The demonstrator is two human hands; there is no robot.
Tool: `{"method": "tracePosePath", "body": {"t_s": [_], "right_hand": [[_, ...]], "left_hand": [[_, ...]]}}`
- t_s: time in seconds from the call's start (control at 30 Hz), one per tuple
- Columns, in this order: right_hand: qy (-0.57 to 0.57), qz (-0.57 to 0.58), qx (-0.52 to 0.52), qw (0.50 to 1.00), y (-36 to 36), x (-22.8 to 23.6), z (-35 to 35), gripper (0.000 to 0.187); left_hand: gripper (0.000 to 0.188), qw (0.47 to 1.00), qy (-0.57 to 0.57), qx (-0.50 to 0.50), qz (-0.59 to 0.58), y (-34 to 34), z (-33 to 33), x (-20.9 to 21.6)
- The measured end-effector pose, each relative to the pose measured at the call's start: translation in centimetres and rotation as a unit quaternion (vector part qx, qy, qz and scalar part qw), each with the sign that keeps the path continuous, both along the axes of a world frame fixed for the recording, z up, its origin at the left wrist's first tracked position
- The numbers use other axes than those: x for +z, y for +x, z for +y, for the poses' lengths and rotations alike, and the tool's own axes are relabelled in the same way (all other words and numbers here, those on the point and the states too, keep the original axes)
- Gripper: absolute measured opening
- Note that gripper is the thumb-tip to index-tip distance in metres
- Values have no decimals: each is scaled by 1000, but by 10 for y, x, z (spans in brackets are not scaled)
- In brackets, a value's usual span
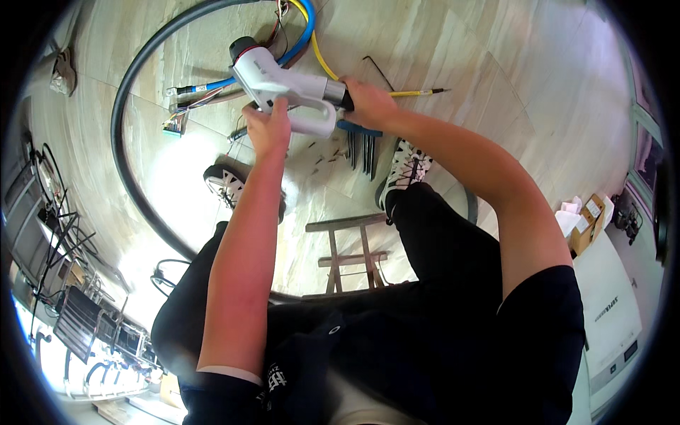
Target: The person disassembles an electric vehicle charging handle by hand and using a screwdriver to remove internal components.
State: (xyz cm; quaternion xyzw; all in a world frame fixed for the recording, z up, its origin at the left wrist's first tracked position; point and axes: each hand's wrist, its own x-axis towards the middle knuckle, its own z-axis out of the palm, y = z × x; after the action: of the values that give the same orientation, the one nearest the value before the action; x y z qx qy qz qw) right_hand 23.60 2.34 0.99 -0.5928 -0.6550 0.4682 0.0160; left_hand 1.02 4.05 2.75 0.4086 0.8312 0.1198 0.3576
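In front of me, above the tiled floor, is a white plug gun like an electric-car charging connector (283,81), with a black round nose at its upper left and a looped handle. My left hand (270,129) is closed round the near side of its body by the handle, thumb on top. At the tail end, beside a grey collar, my right hand (370,103) wraps round the black end piece. Its fingertips are partly hidden. Behind the gun, a blue cable (309,32) and a yellow cable (322,60) pass, the yellow one emerging beyond my right hand.
A thick black cable (117,138) curves round the left side. Stripped wires with a small green connector (173,126), a hex key (379,73), a blue-holder tool set (361,149) and loose screws (322,157) lie on the floor. A wooden stool (347,225) is between my legs.
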Motion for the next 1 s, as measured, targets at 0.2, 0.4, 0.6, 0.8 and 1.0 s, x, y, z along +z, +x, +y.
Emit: {"method": "tracePosePath", "body": {"t_s": [0.2, 0.4, 0.6, 0.8, 1.0], "right_hand": [[8, 27, -32, 999, 6, -8, 5, 59], [3, 38, -44, 998, 10, -16, 15, 58], [-34, 94, -34, 994, 21, -24, 31, 54], [-67, 108, -52, 991, 39, -38, 44, 56], [-59, 73, -83, 992, 53, -43, 54, 68]], "left_hand": [[92, 992, 68, -93, -49, 3, -1, 28], [105, 969, 26, -231, -79, 10, 17, 81], [86, 800, 249, -529, 136, -2, 51, 78], [59, 725, 291, -624, -10, 34, 112, 56], [67, 768, 146, -622, 40, 76, 152, 52]]}}
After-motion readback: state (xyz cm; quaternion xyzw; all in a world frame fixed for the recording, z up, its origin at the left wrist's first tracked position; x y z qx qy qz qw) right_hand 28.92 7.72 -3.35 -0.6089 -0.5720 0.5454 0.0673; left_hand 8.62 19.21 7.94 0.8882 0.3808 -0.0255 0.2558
